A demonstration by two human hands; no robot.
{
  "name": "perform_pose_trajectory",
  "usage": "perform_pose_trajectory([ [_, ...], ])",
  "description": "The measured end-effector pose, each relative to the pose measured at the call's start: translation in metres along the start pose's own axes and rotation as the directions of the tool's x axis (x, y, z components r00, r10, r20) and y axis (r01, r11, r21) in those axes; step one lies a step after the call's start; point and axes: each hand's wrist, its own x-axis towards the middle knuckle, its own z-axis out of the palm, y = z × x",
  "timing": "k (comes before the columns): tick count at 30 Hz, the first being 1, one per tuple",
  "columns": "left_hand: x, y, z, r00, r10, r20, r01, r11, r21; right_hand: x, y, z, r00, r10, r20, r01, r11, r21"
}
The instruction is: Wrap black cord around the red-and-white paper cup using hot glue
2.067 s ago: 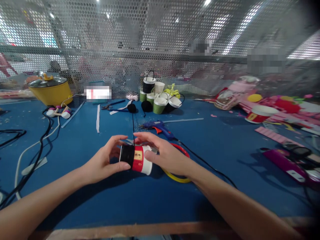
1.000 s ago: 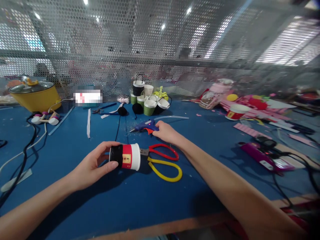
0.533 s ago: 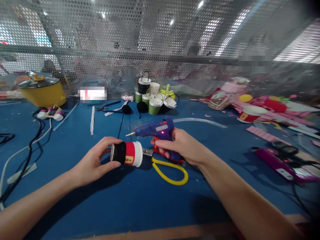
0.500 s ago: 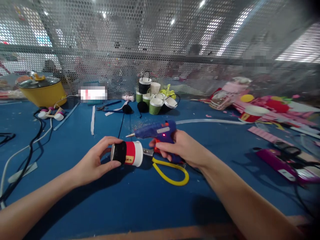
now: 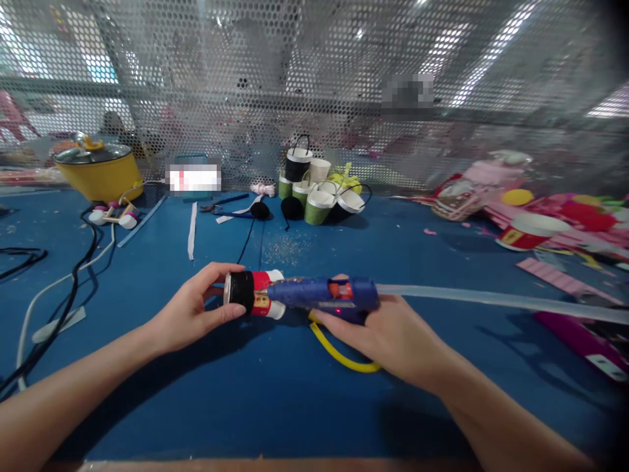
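Between thumb and fingers, my left hand (image 5: 199, 308) grips a paper cup (image 5: 240, 293) lying on its side. Black cord is wound round the cup's base end; the rest is red with a white rim. My right hand (image 5: 388, 331) is wrapped round a blue hot glue gun (image 5: 314, 292), its nozzle over the cup's red side beside the cord. Whether the tip touches the cup I cannot tell. A long clear glue stick (image 5: 472, 300) sticks out of the gun's back. Under the gun, scissors with a yellow handle (image 5: 339, 351) are partly hidden.
Several small cups with cord handles (image 5: 319, 206) stand at the back, near black balls of cord (image 5: 292, 208). A yellow pot (image 5: 98, 174) and cables (image 5: 76, 275) are on the left. To the right lie a red cup (image 5: 531, 231), pink scraps and a purple case (image 5: 580, 341).
The glue gun has swung down and left, from above the scissors to over the cup. My left hand still holds the cup in about the same place. The view has shifted slightly right.
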Motion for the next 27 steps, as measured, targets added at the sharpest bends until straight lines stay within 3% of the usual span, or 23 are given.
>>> perform_pose_trajectory([
  [4, 0.0, 0.0, 0.0, 1.0, -0.014, -0.001, 0.014, 1.0, -0.012, 0.001, -0.006, -0.003, 0.999, -0.035, -0.001, 0.035, 0.999, -0.04],
  [15, -0.001, -0.005, -0.001, 0.993, 0.119, -0.001, -0.119, 0.991, 0.068, -0.004, 0.002, 0.001, 0.998, -0.062, 0.001, 0.062, 0.998, -0.014],
  [27, 0.0, 0.002, 0.0, 0.999, 0.036, -0.004, -0.035, 0.999, 0.04, -0.01, -0.006, 0.0, 0.999, -0.037, 0.028, 0.038, 0.999, -0.033],
])
